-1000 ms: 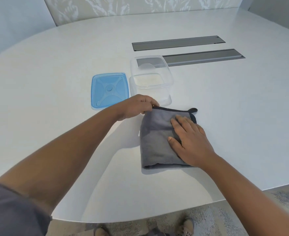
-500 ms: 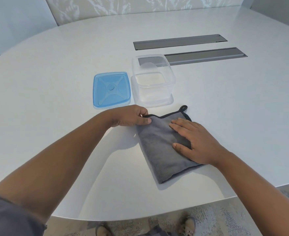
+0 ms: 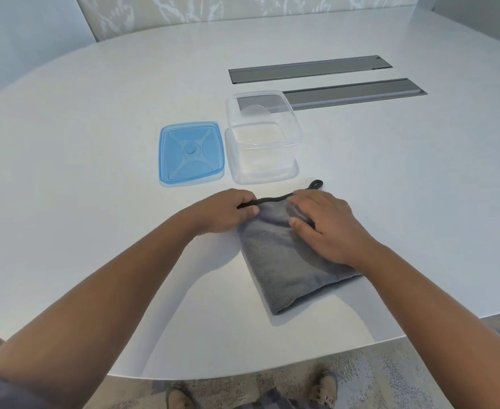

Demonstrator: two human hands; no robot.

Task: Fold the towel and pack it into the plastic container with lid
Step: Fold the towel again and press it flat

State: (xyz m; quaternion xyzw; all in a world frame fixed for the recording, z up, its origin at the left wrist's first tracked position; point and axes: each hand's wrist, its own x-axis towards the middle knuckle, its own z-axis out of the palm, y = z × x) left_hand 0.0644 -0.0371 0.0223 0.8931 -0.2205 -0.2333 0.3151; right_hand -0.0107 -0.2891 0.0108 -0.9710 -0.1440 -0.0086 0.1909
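Grey folded towel (image 3: 284, 270) with black trim lies skewed; left hand (image 3: 225, 214) pinches its far-left corner, right hand (image 3: 328, 228) curls onto its far edge.

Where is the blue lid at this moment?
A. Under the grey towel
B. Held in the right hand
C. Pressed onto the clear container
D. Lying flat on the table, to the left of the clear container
D: the blue lid lies flat on the table, left of the open clear container, while both hands are on the grey towel.
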